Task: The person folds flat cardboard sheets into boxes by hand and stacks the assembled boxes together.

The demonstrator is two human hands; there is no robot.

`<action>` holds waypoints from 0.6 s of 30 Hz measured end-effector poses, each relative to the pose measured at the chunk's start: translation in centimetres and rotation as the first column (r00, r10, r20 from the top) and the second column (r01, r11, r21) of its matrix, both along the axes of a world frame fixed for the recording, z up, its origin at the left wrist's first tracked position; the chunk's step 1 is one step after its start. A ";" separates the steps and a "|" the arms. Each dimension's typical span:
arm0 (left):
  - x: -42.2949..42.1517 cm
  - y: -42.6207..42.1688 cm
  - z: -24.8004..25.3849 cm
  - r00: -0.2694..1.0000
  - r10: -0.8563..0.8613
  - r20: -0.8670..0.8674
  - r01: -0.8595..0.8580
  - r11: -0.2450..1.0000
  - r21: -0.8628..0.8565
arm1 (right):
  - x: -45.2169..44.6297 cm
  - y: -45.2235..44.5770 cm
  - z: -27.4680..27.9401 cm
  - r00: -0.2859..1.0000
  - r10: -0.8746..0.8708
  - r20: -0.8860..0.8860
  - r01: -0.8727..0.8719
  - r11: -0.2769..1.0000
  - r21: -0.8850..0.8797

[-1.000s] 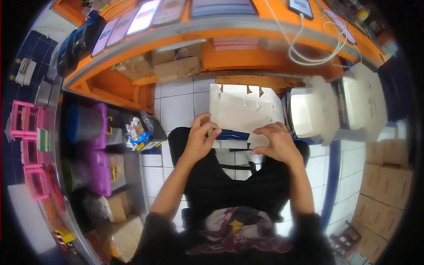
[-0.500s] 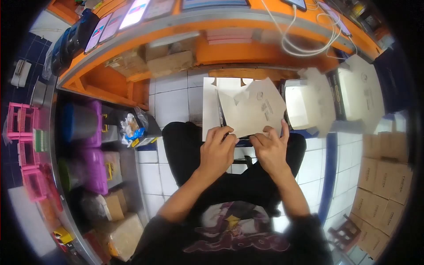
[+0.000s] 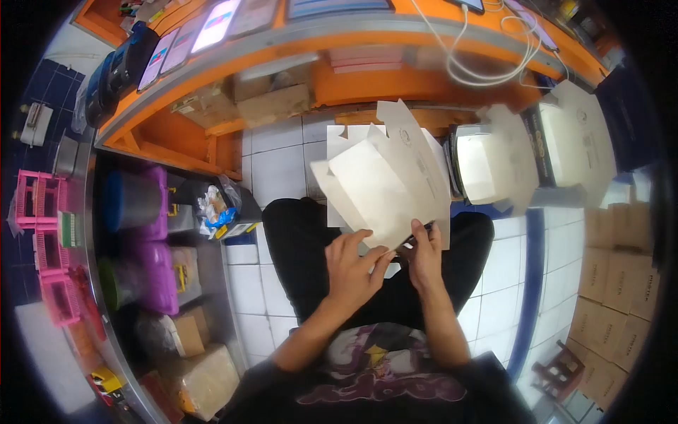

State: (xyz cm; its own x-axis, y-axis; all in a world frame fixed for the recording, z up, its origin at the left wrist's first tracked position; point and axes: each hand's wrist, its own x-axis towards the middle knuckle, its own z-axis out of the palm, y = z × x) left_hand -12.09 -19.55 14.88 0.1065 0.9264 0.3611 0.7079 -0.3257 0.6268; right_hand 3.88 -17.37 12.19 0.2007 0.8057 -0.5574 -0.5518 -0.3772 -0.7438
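A partly folded cardboard box (image 3: 374, 187), pale inside with raised flaps, stands tilted above my lap. My left hand (image 3: 355, 263) pinches its near edge, with thumb and fingers close together. At the near right corner my right hand (image 3: 426, 256) grips the folded edge, where a dark outer face shows. Another flat pale sheet (image 3: 337, 205) lies under or behind the box; how the two join is hidden. Just to the right stands a row of open cardboard boxes (image 3: 487, 166) with dark sides and pale lids.
An orange counter (image 3: 311, 34) runs along the front, carrying phones (image 3: 215, 27) and a white cable (image 3: 487, 78). A bin with litter (image 3: 215, 208) and purple containers (image 3: 152, 275) stand left. Brown cartons (image 3: 611, 283) are stacked at right. My legs (image 3: 293, 244) flank the work.
The cardboard box has turned and tilted, its near right corner now toward me. Both hands have moved slightly nearer my body, and the right hand has shifted its grip to the corner.
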 end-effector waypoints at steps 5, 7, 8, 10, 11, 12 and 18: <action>-5.5 4.5 4.4 0.984 0.177 -0.025 -0.177 0.984 -0.030 | 6.3 -1.2 -0.1 0.905 0.149 0.397 -0.254 0.940 0.227; -8.7 5.5 2.9 0.901 -0.031 0.433 0.226 0.886 -0.406 | 8.3 -1.8 0.8 0.908 0.363 0.211 -0.407 0.883 0.233; -9.4 6.0 3.6 0.770 -0.096 0.631 0.481 0.737 -0.474 | 7.8 -2.4 1.8 0.942 0.330 0.057 -0.335 0.931 0.147; -8.0 5.3 3.2 0.588 0.055 0.807 0.554 0.699 -0.452 | 6.9 -3.4 2.4 0.929 0.226 -0.294 -0.223 0.974 0.042; -7.5 4.8 2.7 0.362 0.211 0.908 0.630 0.663 -0.405 | 6.9 -3.5 1.2 0.930 0.220 -0.295 -0.217 0.975 0.041; -7.3 4.1 1.4 0.285 0.286 0.915 0.689 0.603 -0.403 | 7.1 -3.7 -0.4 0.900 0.243 -0.362 -0.265 0.964 -0.012; -4.9 -1.6 -2.3 -0.120 0.455 0.883 0.769 0.605 -0.207 | 5.8 -2.6 -0.5 0.969 0.225 -0.104 -0.224 0.974 0.025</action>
